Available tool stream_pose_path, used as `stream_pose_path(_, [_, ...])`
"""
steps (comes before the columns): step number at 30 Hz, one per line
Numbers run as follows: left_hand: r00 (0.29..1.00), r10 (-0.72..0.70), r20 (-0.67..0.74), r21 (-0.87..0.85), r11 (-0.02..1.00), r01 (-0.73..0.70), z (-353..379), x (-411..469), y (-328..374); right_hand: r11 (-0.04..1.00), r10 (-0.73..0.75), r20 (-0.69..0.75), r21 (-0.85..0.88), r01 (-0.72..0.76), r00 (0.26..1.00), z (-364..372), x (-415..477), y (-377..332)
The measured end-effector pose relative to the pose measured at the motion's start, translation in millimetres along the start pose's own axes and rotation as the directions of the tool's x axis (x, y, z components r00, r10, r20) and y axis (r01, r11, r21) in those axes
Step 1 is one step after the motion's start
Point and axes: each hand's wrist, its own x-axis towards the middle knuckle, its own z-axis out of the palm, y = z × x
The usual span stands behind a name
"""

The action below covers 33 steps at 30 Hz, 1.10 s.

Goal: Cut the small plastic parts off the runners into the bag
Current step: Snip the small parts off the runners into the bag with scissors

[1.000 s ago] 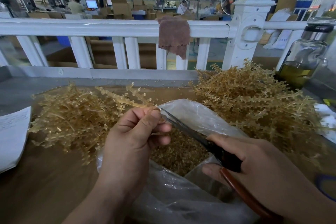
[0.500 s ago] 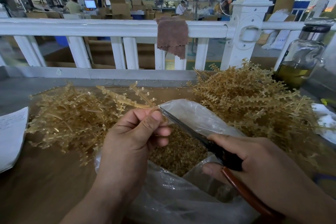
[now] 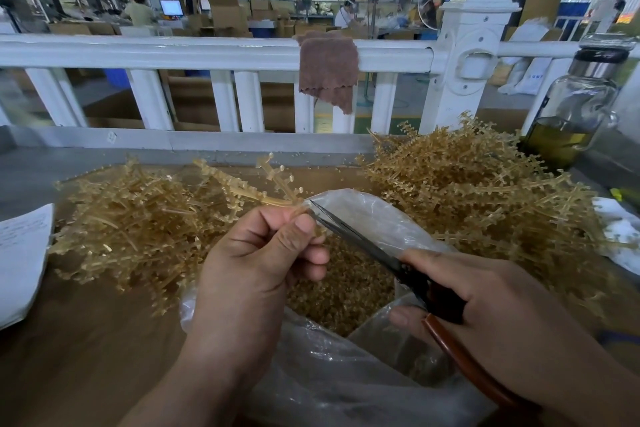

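My left hand [image 3: 263, 263] pinches a yellowish plastic runner [image 3: 263, 184] between thumb and fingers, holding it over the open clear plastic bag [image 3: 374, 218]. Small cut parts [image 3: 343, 291] fill the bag's bottom. My right hand [image 3: 485, 315] grips scissors [image 3: 374, 250] with dark blades and a reddish-brown handle. The blade tips sit right at the runner's end beside my left thumb. Whether the blades are closed on the runner is hard to tell.
Heaps of runners lie on the brown table, one on the left [image 3: 138, 229], a larger one on the right [image 3: 485, 194]. A sheet of paper [image 3: 20, 253] lies far left. A glass bottle [image 3: 575, 114] stands at the back right. A white railing [image 3: 207, 55] carries a brown cloth [image 3: 329, 69].
My left hand has tilted the runner a little, so its free end points more upward. The scissors stay at the runner's end over the bag.
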Motion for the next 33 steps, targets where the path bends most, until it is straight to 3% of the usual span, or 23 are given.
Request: stream_pose_path(33, [0.999,-0.017,-0.04,-0.066,0.998,0.015,1.3,0.0,-0.1,0.995,-0.067,-0.02,0.072,0.068,0.998,2.6,1.1,-2.4])
